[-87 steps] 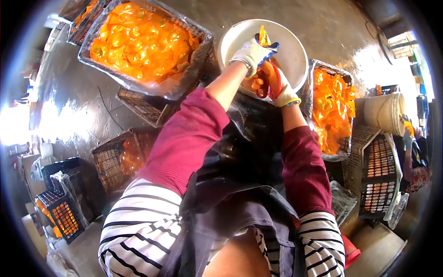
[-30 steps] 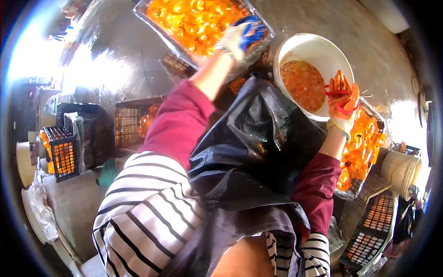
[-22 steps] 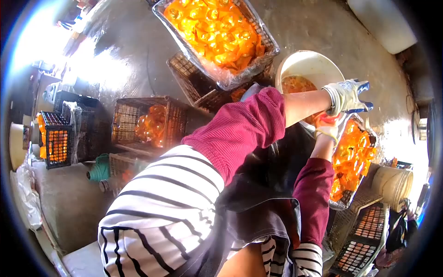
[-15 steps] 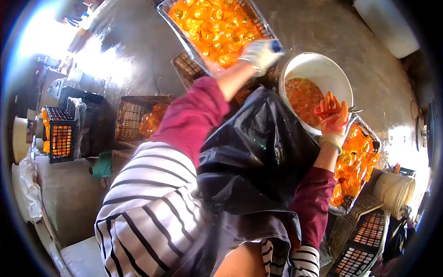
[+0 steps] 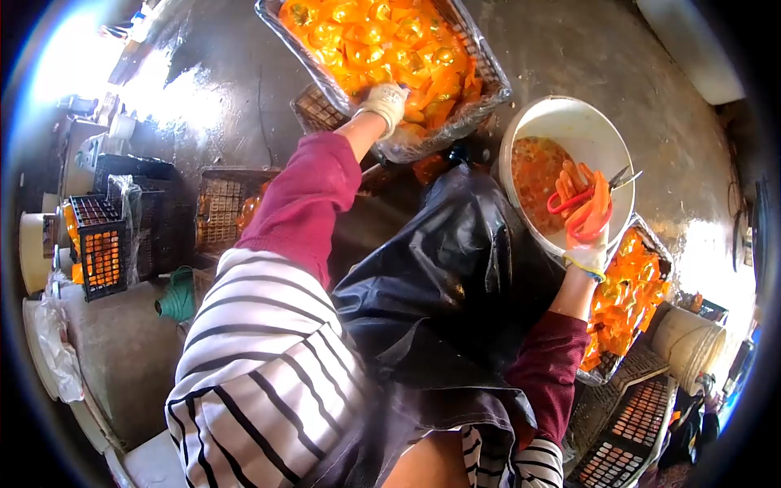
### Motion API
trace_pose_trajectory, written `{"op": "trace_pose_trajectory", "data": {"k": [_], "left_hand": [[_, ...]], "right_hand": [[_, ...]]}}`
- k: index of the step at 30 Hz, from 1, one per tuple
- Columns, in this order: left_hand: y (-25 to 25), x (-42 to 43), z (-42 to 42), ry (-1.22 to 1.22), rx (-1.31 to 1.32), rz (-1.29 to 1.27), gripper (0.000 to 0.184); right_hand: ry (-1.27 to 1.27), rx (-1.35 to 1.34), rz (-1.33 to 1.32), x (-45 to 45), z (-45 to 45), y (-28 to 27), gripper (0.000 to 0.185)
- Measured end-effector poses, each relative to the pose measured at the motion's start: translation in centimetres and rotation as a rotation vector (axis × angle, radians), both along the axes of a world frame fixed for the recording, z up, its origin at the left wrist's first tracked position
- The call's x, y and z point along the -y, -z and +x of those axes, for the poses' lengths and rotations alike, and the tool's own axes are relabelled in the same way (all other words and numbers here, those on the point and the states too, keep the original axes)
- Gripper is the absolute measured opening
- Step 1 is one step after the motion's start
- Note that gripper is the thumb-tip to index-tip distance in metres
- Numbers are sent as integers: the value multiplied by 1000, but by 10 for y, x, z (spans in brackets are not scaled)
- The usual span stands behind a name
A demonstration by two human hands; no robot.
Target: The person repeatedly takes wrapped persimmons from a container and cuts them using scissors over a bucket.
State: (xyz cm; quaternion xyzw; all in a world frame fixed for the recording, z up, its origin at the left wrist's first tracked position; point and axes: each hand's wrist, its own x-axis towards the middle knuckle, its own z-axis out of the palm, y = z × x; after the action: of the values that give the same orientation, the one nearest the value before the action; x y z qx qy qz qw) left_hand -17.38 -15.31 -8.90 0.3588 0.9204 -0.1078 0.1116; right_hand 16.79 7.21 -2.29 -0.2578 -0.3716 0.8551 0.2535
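Observation:
My left hand [image 5: 386, 106], in a whitish glove, reaches down onto the orange bell peppers [image 5: 382, 41] in the plastic-lined crate [image 5: 455, 134] at the top. Its fingers are hidden, so I cannot tell what they hold. My right hand [image 5: 598, 213], in an orange-stained glove, is closed around red-handled scissors [image 5: 572, 205]. Their blades point right, over the rim of a white bucket [image 5: 598, 134]. Inside the bucket lies a reddish-orange mass of small bits [image 5: 533, 175].
Cut orange peppers [image 5: 622, 301] fill a lined crate beside my right forearm. Brown crates [image 5: 224, 215] and dark crates [image 5: 102, 244] stand at the left, near a green container [image 5: 175, 294]. A black apron [image 5: 439, 268] covers my lap. More black crates [image 5: 626, 439] are at lower right.
My left hand has moved left from the right edge of the upper crate down onto the peppers. My right hand has turned, with the scissors now over the bucket's right rim.

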Motion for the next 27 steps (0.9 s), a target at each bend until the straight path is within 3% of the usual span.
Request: {"op": "trace_pose_trajectory", "data": {"k": [3, 4, 6, 7, 10, 11, 13, 14, 15, 16, 17, 18, 21, 23, 25, 26, 27], "left_hand": [[-16, 25, 16, 81, 252, 315, 36], [-3, 25, 2, -140, 553, 409, 41], [-44, 29, 26, -368, 965, 969, 56], [-46, 28, 31, -684, 1446, 1417, 52], [-53, 8, 41, -696, 1778, 1828, 39], [-80, -4, 64, -855, 1550, 1844, 33], [-69, -34, 67, -820, 1412, 1655, 32], [-79, -55, 81, -808, 1522, 1603, 32], [-80, -78, 92, -849, 1438, 1563, 28], [-73, -104, 101, -708, 1612, 1691, 26], [-63, -130, 111, -558, 1785, 1811, 25], [-66, -149, 128, -618, 1892, 1904, 27], [-34, -192, 153, -586, 1776, 1976, 34], [-43, -189, 169, -637, 1742, 1844, 38], [-52, -189, 172, -416, 1785, 1743, 46], [-52, -190, 175, -419, 1789, 1676, 48], [-53, -192, 178, -417, 1791, 1614, 50]], "right_hand": [[-21, -13, -52, 2, -2, 1, 46], [-72, -97, 59, 4, 0, 7, 46], [-127, -191, 194, 7, 7, 24, 46], [-132, -202, 216, 9, 10, 30, 45], [-100, 9, 61, 4, 10, 35, 40], [-115, 7, 67, 7, 9, 32, 39], [-134, 15, 73, 12, 11, 38, 39], [-147, 21, -1, 6, 9, 48, 35], [-157, 27, -75, 0, 8, 59, 31], [-165, 35, -150, -6, 7, 70, 27], [-147, 100, 7, 14, 0, 41, 24], [-148, 155, 18, 19, 0, 30, 22], [-177, 249, 65, 14, 3, 44, 18], [-232, 209, 246, 11, 8, 60, 24], [-260, 302, 408, 5, 2, 70, 25], [-278, 346, 497, 1, 0, 71, 26], [-254, 319, 405, -1, 2, 70, 27]]}}
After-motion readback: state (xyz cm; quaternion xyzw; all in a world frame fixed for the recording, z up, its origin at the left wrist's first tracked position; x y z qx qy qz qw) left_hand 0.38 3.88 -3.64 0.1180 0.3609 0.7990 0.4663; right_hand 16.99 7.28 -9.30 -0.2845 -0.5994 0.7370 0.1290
